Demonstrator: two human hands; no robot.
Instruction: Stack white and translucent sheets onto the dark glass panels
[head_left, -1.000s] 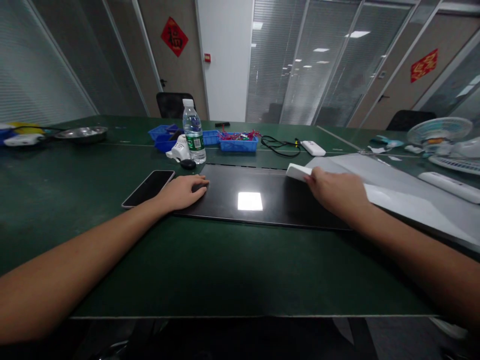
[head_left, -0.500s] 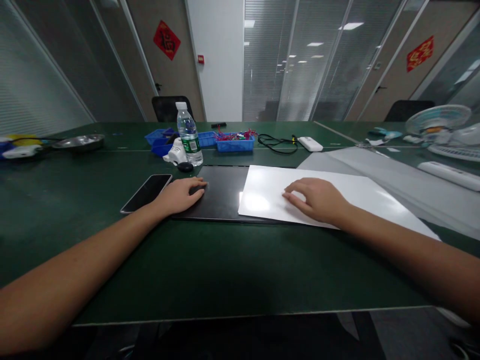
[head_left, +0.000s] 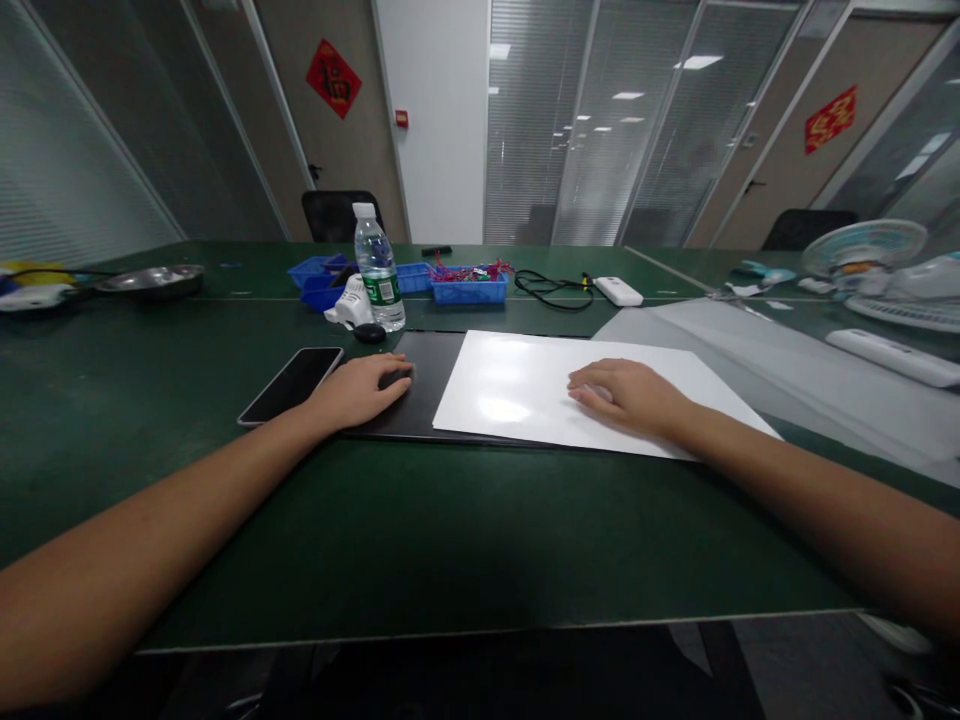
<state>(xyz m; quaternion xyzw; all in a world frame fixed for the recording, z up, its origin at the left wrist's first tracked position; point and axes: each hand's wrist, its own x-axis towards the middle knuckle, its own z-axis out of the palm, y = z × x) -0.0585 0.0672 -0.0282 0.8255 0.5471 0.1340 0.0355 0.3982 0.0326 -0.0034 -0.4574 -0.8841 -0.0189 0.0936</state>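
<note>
A glossy white sheet lies over much of a thin dark flat board in front of me. My right hand rests on top of the white sheet, its fingers a little curved and thumb apart, holding nothing. On the board's left end is my left hand, fingers stretched out and thumb spread, with nothing in its grip. Just left of that hand, and partly behind the wrist, a dark-screened phone lies on the table.
Beyond the board stand a water bottle, a black mouse-like object and a blue tray of red wires. A coiled black cable and a white device lie near it. Translucent sheeting covers the right side.
The white sheet has slid left across the dark board, covering more of it. My right hand lies flatter on the sheet now. My left hand has hardly moved.
</note>
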